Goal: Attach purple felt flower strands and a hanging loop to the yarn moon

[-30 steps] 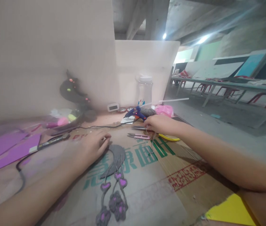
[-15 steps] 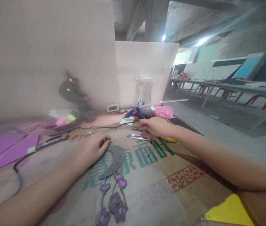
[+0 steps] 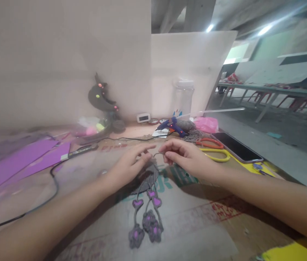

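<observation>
My right hand (image 3: 182,156) is closed in a pinch on a short strand of grey yarn (image 3: 158,153), whose curved free end points toward my left hand. My left hand (image 3: 130,165) is close by, index finger and thumb apart, with nothing visible between them. Below both hands lies a grey crescent-shaped ornament (image 3: 146,181), its upper part covered by the left hand. Cords hang from it with purple-centred hearts (image 3: 137,203) and grey flowers (image 3: 136,236) with purple middles. Yellow-handled scissors (image 3: 215,155) and orange-handled scissors (image 3: 210,143) lie beyond the right hand, their blades hidden.
A blue glue gun (image 3: 173,125), grey yarn bundle (image 3: 186,125), pink bag (image 3: 206,124) and clear jar (image 3: 183,98) stand at the back. A phone (image 3: 237,146) lies right. Purple sheets (image 3: 20,159), a cutter knife (image 3: 81,150) and a black cable (image 3: 54,181) are left.
My right hand has come back from the snips by the glue gun and now pinches a grey strand. My left hand has lifted over the crescent, fingers spreading. The view has turned left.
</observation>
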`<state>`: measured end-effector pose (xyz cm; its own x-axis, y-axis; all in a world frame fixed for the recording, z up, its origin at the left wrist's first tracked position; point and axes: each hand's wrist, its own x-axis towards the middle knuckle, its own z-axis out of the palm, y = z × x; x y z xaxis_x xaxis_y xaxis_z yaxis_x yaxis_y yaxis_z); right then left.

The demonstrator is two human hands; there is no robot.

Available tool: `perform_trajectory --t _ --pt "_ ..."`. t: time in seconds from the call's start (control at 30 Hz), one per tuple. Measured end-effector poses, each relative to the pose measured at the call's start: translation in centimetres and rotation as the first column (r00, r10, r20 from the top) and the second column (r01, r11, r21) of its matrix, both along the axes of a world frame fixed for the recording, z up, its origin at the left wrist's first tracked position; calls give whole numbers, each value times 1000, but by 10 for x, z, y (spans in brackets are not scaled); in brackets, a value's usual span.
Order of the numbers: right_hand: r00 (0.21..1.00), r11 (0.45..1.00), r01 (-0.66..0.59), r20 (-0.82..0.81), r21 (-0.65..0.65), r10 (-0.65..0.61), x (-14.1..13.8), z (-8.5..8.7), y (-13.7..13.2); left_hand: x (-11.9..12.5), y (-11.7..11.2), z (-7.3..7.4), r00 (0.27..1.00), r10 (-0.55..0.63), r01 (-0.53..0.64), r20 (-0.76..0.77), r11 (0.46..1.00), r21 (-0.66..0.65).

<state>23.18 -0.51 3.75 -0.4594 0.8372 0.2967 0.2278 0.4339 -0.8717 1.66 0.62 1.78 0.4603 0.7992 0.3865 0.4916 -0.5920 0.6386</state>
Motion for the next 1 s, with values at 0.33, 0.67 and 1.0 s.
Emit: perform_trajectory --t 0.33,0.67,1.0 --pt "984 997 72 163 38 -78 -1 -19 9 11 -12 3 991 89 -63 100 969 -238" --pt "994 974 89 -50 -211 -102 -11 -20 0 17 -17 -3 984 84 -32 158 952 -305" --pt "978 932 76 -157 -354 -140 -17 -26 -1 14 -15 3 992 88 -72 91 984 -165"
